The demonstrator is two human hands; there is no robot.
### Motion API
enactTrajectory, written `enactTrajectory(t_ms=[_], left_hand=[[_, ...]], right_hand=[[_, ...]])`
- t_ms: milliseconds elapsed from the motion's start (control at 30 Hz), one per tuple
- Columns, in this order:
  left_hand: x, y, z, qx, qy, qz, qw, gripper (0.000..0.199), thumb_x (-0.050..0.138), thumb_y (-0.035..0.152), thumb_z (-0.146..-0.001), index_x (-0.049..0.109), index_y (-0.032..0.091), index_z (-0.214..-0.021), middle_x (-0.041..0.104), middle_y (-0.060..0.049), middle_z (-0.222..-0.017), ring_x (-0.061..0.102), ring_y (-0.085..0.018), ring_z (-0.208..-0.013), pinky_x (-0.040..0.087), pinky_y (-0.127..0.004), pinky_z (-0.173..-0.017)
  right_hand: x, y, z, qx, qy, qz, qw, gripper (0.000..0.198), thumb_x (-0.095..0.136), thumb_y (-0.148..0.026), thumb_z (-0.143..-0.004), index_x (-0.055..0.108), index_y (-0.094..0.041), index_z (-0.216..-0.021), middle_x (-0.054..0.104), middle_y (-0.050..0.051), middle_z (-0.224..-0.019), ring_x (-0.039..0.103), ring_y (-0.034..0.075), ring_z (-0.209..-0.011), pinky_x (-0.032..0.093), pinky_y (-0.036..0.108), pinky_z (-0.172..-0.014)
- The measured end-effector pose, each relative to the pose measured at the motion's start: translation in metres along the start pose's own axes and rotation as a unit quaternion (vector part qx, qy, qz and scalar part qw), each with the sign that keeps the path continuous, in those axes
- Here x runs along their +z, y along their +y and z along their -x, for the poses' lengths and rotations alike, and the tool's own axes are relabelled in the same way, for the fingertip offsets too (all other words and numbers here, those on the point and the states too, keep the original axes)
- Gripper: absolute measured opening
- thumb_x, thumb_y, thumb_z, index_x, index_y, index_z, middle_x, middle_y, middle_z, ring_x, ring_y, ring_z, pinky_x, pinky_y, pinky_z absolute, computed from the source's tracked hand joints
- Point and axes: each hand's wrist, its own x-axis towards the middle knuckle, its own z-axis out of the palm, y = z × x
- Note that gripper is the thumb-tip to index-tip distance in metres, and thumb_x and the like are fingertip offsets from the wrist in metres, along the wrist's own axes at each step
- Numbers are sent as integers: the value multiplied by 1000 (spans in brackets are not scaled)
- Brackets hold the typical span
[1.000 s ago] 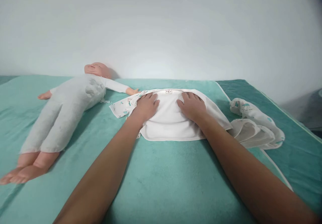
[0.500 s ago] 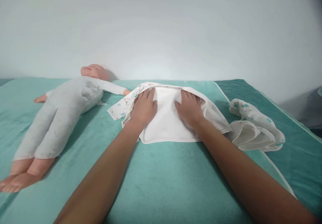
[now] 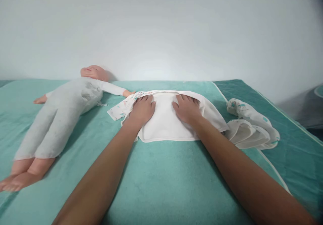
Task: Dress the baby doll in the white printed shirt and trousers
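green cover (image 3: pixel 176 178) meets a pale wall (image 3: pixel 161 33) towards twelve o'clock. mid-view, a white garment (image 3: pixel 163 120) lies spread out; the left hand (image 3: pixel 143 109) rests flat on its ten o'clock side, the right hand (image 3: pixel 186 108) on its two o'clock side, both unclenched. a doll (image 3: pixel 70 98) lies at nine, crumpled printed cloth (image 3: pixel 257 119) at three.

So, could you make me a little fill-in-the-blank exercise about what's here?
1. The left hand and right hand rest on a garment; the fabric between them is coloured ____.
2. In this view, the doll lies to the ____ of the garment.
3. The bunched cloth lies closer to the ____ hand.
4. The doll's body part nearest the wall is its ____.

Missing words: white; left; right; head.
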Motion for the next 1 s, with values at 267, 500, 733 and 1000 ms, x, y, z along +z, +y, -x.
enactTrajectory(t_ms=[267,500,733,1000], left_hand=[[-3,10,3,50,3,15,999,46,29,35,-100,54,15,-132,55,-11,-143,45,-26,-136,35,-45,-114],[2,18,8,89,-67,-13,994,49,26,29,-100,45,13,-143,38,-10,-157,31,-23,-147,25,-42,-122],[1,9,4,46,-59,-28,997,51,24,36,-100,43,17,-144,33,-9,-159,33,-24,-146,27,-46,-120],[-4,10,6,37,-64,-16,997,50,26,36,-100,45,16,-142,34,-10,-159,34,-25,-145,25,-46,-120]], right_hand=[[-3,-14,6,-178,30,-91,979,48,39,-33,-99,50,-7,-138,47,17,-147,41,27,-138,32,42,-116],[3,-13,7,-161,-60,-77,982,61,32,-46,-101,42,-6,-145,37,17,-155,30,28,-146,25,45,-120],[1,-8,3,-102,-77,-48,991,67,27,-50,-101,38,-4,-148,31,16,-158,26,28,-147,24,44,-120],[1,-7,2,-97,-82,-47,991,65,29,-49,-100,40,-5,-147,31,16,-158,27,29,-147,25,45,-119]])
